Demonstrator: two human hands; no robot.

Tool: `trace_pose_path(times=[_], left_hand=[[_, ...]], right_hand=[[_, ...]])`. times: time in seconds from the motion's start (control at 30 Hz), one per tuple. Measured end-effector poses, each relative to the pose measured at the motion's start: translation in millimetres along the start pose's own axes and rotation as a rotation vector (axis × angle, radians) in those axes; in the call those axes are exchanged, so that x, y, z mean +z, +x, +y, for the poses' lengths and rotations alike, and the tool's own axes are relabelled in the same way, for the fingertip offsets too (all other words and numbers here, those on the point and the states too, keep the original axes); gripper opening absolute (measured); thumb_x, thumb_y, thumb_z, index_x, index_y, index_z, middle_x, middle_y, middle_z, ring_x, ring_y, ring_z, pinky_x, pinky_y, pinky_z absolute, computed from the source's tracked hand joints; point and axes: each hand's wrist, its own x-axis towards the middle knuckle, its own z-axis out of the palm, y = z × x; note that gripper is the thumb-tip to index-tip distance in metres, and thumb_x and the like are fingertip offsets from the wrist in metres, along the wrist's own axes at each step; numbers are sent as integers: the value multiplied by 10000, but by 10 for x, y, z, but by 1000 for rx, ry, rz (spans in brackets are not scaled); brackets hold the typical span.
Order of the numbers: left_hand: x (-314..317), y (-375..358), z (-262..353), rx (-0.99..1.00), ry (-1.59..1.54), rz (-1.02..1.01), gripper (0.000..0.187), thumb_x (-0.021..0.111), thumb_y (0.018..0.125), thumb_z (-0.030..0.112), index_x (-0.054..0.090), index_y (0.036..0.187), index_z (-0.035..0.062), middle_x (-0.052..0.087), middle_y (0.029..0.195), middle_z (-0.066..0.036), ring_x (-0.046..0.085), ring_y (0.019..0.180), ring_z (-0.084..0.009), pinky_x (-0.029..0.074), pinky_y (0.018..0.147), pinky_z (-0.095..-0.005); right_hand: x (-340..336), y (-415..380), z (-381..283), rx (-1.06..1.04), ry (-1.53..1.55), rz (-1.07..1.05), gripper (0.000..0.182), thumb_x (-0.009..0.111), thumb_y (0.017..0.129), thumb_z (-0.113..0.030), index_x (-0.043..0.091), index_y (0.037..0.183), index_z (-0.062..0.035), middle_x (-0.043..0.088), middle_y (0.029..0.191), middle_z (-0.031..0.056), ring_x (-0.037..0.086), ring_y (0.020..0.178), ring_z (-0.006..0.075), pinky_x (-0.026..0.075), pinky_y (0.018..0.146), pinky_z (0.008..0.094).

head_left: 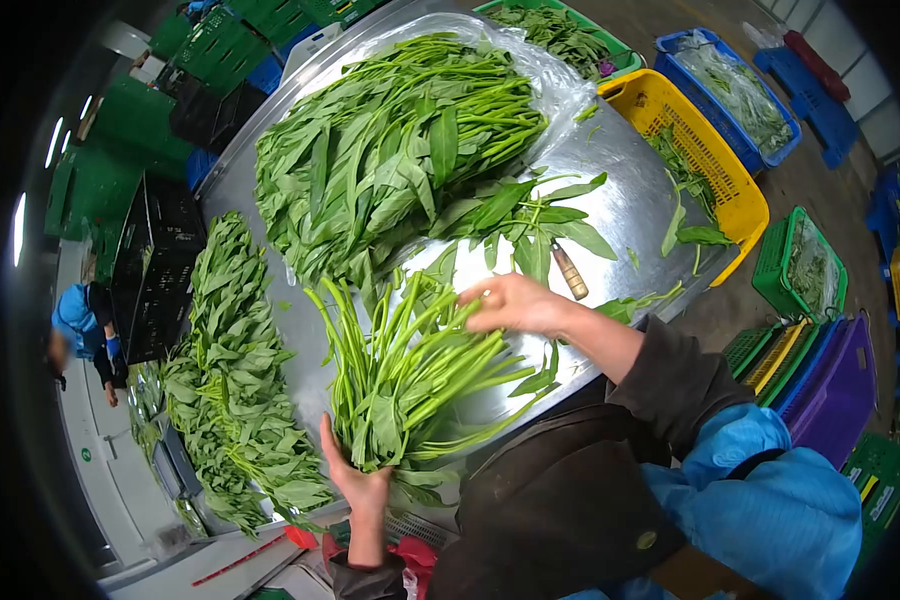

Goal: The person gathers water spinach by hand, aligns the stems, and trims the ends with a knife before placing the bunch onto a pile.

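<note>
My left hand (358, 482) is wrapped round the leafy lower end of a bunch of green stalks (390, 380), thumb up along its side. The stems fan out upward and to the right. My right hand (510, 303) is at the upper right of the stems, its fingers curled against them; whether it pinches a stalk is hard to tell. A big pile of leafy greens (370, 150) lies on the metal table (610, 170) beyond my hands. A wooden handle (569, 272) lies just above my right wrist, near loose leaves.
More greens (235, 370) are stacked along the table's left side. A yellow crate (745, 205) stands at the right edge, with a blue crate (775, 145) and a green crate (770, 262) beyond. Clear plastic (560, 90) lies by the pile. Another person (82, 315) is at far left.
</note>
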Motion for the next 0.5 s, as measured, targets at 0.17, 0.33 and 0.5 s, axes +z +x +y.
trace_pose_path(times=[0.17,0.33,0.5], left_hand=[[-53,-47,-6,-6,65,42,1083,634,472,-192,234,1452,38,414,1385,-156,475,1212,-263,371,1040,-337],[-11,-14,-63,6,108,67,1051,765,497,-114,282,1424,-4,491,1318,-195,516,1176,-270,388,1024,-344],[57,19,15,8,126,40,1071,781,484,-97,282,1426,0,505,1302,-196,532,1157,-271,393,1013,-344]], right_hand=[[-536,120,288,-131,686,496,350,685,828,-132,582,1138,-7,632,946,103,635,847,233,522,787,350],[32,-74,-400,-576,-707,266,420,712,759,-164,608,1162,-104,552,1164,138,531,1089,326,450,923,418],[589,259,-232,-1026,-843,9,281,667,823,-195,549,1044,-68,566,1108,113,522,1108,281,425,933,422]])
